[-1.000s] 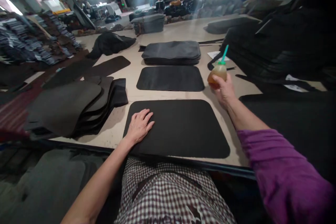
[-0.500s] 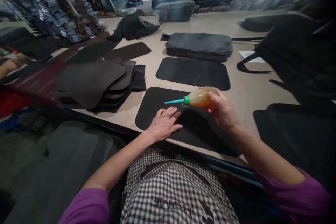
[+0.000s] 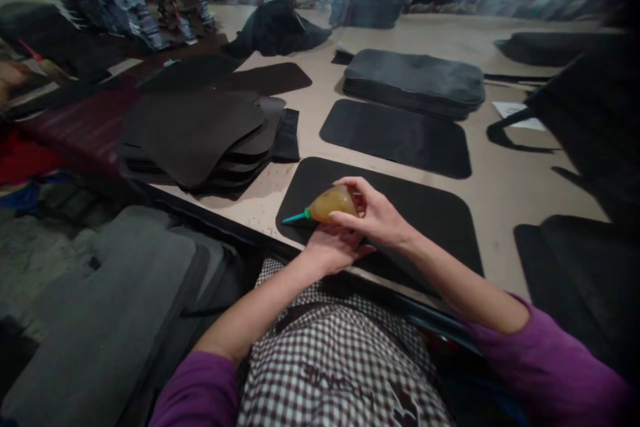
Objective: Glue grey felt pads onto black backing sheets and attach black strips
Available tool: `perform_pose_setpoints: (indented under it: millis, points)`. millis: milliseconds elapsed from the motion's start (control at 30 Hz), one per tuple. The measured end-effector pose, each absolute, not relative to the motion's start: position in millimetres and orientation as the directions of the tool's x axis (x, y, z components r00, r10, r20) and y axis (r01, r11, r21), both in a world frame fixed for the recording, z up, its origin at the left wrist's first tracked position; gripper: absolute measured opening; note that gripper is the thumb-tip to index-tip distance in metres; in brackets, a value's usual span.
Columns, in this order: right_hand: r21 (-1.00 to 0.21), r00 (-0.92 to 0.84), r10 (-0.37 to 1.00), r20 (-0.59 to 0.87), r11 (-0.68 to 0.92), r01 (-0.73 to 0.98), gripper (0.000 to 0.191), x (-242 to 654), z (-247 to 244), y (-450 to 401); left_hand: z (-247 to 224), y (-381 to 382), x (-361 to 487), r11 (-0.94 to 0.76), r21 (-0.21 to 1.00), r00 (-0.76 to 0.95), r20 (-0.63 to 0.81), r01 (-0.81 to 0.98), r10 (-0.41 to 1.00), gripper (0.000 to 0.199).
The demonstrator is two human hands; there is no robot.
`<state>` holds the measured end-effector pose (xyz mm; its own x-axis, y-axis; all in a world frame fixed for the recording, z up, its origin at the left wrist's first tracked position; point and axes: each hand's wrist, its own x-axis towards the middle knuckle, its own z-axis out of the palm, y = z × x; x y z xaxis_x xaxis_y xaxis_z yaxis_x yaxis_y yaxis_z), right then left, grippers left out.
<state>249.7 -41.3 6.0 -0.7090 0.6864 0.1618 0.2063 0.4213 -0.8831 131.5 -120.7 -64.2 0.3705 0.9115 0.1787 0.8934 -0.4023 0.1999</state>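
Observation:
My right hand (image 3: 377, 213) is wrapped round a squeeze bottle (image 3: 330, 204) of amber liquid. The bottle lies nearly level, and its thin teal nozzle (image 3: 296, 217) points left, its tip at the left end of a dark rounded panel (image 3: 430, 213). Beneath the bottle, my left hand (image 3: 336, 250) rests flat on the same panel near the table edge, fingers partly hidden by the bottle and my right hand. Just behind lies a second dark panel (image 3: 395, 137).
A stack of dark panels (image 3: 413, 77) stands farther back, and fanned brown sheets (image 3: 200, 140) lie on the left. Black material with a strap (image 3: 580, 113) is at the right. More grey pieces (image 3: 125, 287) sit below the table edge. Another person's hand (image 3: 13, 77) shows at far left.
My right hand has brought the bottle left and down, over my left hand, with the nozzle now near the panel's left end. The camera view has shifted, too.

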Motion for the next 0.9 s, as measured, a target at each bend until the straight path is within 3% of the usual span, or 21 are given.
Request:
perform_pose_setpoints:
  millis: [133, 300, 533, 767, 900]
  points:
    - [-0.822, -0.742, 0.63, 0.228, 0.534, 0.2, 0.06, 239, 2, -44, -68, -120, 133, -0.441, 0.174, 0.414, 0.169, 0.881, 0.894, 0.05]
    - [-0.797, -0.739, 0.634, 0.229, 0.557, 0.231, 0.056, 231, 8, -36, -64, -118, 130, -0.413, 0.265, 0.384, 0.159, 0.871, 0.91, 0.062]
    - [-0.802, -0.751, 0.623, 0.218, 0.553, 0.226, 0.056, 224, 15, -24, -45, -110, 99, -0.451, 0.545, 0.472, 0.111, 0.707, 0.875, 0.052]
    - [-0.768, -0.765, 0.6, 0.235, 0.596, 0.232, 0.051, 222, 20, -25, -55, -117, 117, -0.435, 0.332, 0.419, 0.121, 0.837, 0.9, 0.051]
    - [-0.789, -0.73, 0.648, 0.217, 0.557, 0.259, 0.05, 227, 15, -30, -64, -123, 125, -0.417, 0.216, 0.396, 0.135, 0.883, 0.908, 0.06]
